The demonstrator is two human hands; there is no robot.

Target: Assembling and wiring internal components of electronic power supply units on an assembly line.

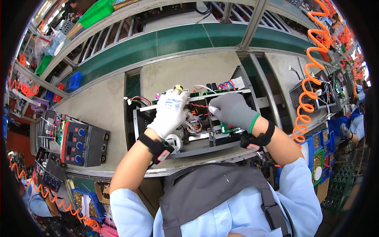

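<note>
An open metal chassis with circuit boards and wiring lies in front of me on the bench. My left hand, in a white glove, reaches over its left part with bent fingers at the board edge, close to a yellow component. What those fingers hold is hidden. My right hand, in a grey glove, is closed in a pinch on a thin red wire that crosses the gap between both hands. Below my left hand sits a round white part. A copper-coloured coil shows inside the chassis.
A finished-looking unit with blue knobs stands at left. Another open unit is at right. A coiled orange hose hangs nearby. Blue bins of small parts flank me at right. A metal rail runs beside the chassis.
</note>
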